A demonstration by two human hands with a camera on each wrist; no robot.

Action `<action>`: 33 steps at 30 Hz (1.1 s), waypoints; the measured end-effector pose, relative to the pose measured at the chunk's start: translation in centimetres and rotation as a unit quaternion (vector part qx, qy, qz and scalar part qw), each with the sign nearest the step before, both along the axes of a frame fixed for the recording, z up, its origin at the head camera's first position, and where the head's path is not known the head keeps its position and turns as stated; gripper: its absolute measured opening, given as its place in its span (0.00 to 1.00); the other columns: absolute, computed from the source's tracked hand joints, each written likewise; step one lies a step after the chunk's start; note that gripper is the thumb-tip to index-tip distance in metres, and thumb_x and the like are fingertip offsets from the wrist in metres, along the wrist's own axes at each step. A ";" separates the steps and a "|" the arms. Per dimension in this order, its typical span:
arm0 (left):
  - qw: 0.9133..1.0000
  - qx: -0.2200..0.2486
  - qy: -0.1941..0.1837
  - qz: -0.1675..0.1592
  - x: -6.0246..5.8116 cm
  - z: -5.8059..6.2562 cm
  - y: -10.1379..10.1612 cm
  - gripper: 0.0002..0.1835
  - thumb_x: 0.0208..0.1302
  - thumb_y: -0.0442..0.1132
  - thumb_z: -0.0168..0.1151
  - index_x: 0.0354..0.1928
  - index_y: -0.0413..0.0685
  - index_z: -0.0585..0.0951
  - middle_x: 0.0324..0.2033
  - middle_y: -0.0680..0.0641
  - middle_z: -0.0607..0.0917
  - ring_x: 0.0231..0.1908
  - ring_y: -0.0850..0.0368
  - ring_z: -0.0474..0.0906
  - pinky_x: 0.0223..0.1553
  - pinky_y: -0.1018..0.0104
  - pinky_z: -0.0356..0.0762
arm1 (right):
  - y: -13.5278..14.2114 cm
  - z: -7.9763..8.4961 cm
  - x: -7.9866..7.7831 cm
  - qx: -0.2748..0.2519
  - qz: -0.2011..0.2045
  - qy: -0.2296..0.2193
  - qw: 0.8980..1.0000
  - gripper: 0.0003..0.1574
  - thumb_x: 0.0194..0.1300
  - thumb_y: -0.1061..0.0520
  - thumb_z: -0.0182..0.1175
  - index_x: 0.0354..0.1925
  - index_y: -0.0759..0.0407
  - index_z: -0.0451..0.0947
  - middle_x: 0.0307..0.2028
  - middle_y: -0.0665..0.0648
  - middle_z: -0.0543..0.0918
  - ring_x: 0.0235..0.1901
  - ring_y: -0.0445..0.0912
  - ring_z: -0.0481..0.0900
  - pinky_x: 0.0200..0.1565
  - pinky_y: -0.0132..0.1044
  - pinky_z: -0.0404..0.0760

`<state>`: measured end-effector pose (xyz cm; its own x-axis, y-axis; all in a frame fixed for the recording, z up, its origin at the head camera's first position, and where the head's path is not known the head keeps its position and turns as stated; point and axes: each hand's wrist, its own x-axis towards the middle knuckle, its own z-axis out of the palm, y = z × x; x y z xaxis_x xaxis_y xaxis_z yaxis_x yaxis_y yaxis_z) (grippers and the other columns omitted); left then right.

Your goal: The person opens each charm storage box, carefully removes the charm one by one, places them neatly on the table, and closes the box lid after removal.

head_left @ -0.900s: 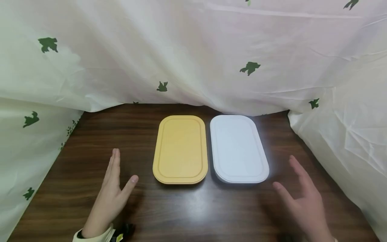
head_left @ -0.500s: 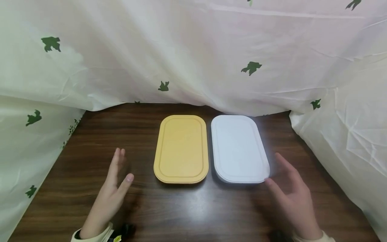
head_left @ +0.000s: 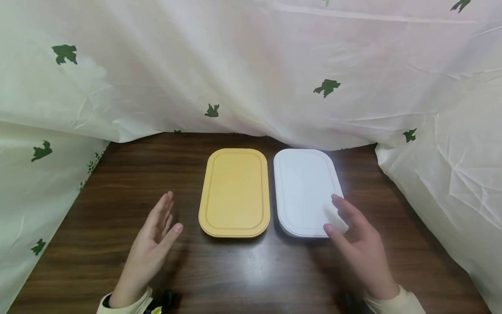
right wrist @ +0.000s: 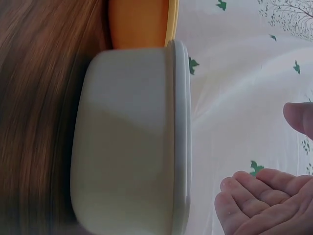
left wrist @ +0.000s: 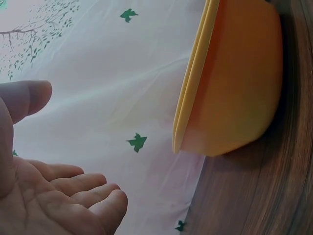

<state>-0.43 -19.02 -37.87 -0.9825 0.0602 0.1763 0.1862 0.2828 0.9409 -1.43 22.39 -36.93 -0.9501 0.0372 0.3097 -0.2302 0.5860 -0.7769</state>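
Two lidded food containers stand side by side on the dark wooden table: a yellow container [head_left: 234, 192] on the left and a white container [head_left: 303, 192] on the right. Both lids are on. My left hand [head_left: 150, 246] is held to the left of the yellow container, apart from it, fingers relaxed and thumb spread. My right hand [head_left: 362, 248] hovers over the near right corner of the white container, its fingers loosely bent and holding nothing. The right wrist view shows a gap between the fingers [right wrist: 254, 196] and the white container's lid.
A white cloth [head_left: 251, 65] with green bird prints hangs behind the table and along both sides. Bare wood [head_left: 251, 279] lies in front of the containers. A light sleeve [head_left: 394, 301] covers the right wrist.
My right hand has moved left, from beside the white container to over its near right corner. My left hand has shifted slightly right, its fingers bending a little. Both containers stay put.
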 end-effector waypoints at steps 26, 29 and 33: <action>0.996 0.076 -0.016 -0.039 -0.6 -0.9 2.5 0.34 0.75 0.30 0.53 0.78 0.38 0.53 0.76 0.41 0.59 0.74 0.44 0.54 0.67 0.78 0.59 | -4.9 -0.5 -1.5 -0.037 0.095 -0.026 0.994 0.37 0.63 0.62 0.70 0.68 0.58 0.71 0.66 0.55 0.75 0.65 0.46 0.73 0.62 0.23 0.67; 0.994 0.094 -0.027 -0.043 -0.5 -1.2 2.6 0.34 0.75 0.29 0.53 0.77 0.34 0.52 0.76 0.40 0.58 0.74 0.43 0.53 0.67 0.78 0.58 | -5.4 -0.8 -1.4 -0.061 0.108 -0.024 0.992 0.37 0.62 0.64 0.70 0.68 0.60 0.71 0.66 0.58 0.76 0.65 0.47 0.73 0.62 0.24 0.68; 0.991 0.115 -0.043 -0.047 -0.7 -1.5 3.0 0.35 0.75 0.30 0.53 0.77 0.33 0.50 0.76 0.40 0.57 0.75 0.43 0.51 0.68 0.77 0.58 | -6.3 -1.1 -1.4 -0.081 0.118 -0.023 0.989 0.38 0.60 0.65 0.71 0.68 0.61 0.71 0.66 0.59 0.75 0.65 0.48 0.73 0.63 0.27 0.70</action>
